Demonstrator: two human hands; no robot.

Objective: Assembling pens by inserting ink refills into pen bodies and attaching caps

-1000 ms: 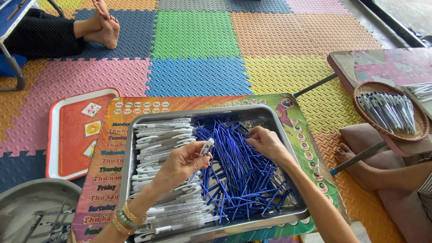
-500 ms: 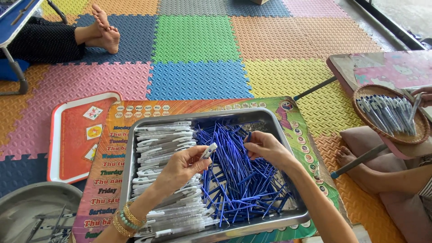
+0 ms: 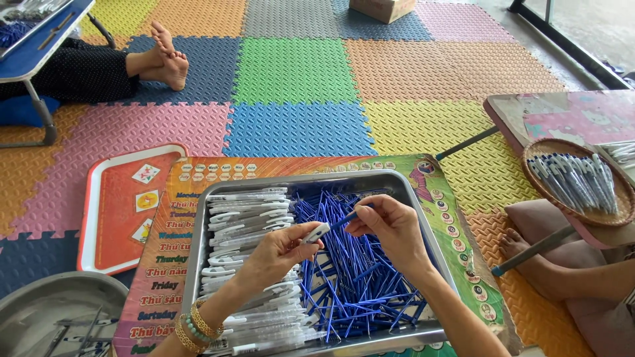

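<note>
Brown cardboard box (image 3: 383,8) at top edge, colourful printed chart (image 3: 198,173) under tray

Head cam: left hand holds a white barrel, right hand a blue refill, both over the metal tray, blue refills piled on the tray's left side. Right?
Not quite. In the head view the blue refills fill the right side of the metal tray; the white barrels are stacked on the left. The rest holds: left hand has a white barrel, right hand a blue refill.
</note>
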